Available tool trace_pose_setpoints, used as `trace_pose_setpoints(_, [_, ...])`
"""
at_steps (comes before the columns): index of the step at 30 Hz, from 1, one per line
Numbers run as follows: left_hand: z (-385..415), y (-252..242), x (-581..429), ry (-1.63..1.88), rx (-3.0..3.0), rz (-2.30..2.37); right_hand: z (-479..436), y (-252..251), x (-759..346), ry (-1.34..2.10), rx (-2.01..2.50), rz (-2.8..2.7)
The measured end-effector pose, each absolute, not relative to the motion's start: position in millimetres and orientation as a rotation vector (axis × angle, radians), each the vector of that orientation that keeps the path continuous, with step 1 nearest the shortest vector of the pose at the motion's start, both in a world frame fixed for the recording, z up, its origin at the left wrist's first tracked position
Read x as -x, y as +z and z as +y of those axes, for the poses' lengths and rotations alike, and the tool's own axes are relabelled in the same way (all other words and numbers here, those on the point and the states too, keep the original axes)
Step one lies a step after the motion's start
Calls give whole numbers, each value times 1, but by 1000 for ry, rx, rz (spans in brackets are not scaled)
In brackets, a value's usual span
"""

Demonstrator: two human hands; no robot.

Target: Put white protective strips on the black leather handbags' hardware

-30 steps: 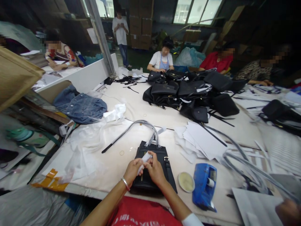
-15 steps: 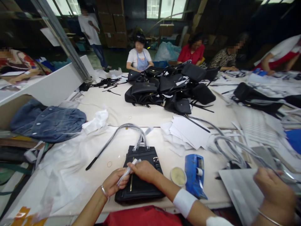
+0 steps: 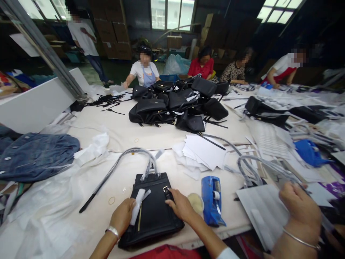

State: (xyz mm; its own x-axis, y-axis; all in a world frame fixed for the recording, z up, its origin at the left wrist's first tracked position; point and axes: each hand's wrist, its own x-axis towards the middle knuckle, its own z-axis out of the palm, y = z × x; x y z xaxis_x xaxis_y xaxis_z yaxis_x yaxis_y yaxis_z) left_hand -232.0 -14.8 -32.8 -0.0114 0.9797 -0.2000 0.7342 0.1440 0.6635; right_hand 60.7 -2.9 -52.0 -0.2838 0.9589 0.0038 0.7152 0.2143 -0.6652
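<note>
A black handbag (image 3: 153, 212) lies flat on the table in front of me, its handles (image 3: 140, 158) wrapped in clear plastic. My left hand (image 3: 122, 216) rests at the bag's left edge, fingers curled on a white strip of wrapping (image 3: 137, 207). My right hand (image 3: 181, 205) lies on the bag's upper right part, fingertips by the metal clasp (image 3: 165, 189), fingers spread flat.
A blue tape dispenser (image 3: 211, 199) and a round yellowish pad (image 3: 196, 202) sit right of the bag. Another person's hand (image 3: 300, 208) holds white sheets (image 3: 264, 212) at lower right. A pile of black bags (image 3: 175, 106), white papers (image 3: 203, 153), a denim jacket (image 3: 35, 156); several people sit at the far side.
My hands have parted: the right one has left the white strip and moved right onto the bag by the clasp. The left keeps the strip. The view has swung to the right.
</note>
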Motion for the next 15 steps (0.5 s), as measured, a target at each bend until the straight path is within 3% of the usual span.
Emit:
trace_pose_setpoints(3, [-15,-34,229,334,-1837,1940,10,-60,-76,832,1606,-2068])
trace_pose_setpoints(9, [-12,0,200,491,-2018,1986,67,-67,-127,118,2262,-2035])
trace_pose_setpoints(15, [-3,-1,137,515,-1660,1729,77,-79,-130,86,2235,-2107])
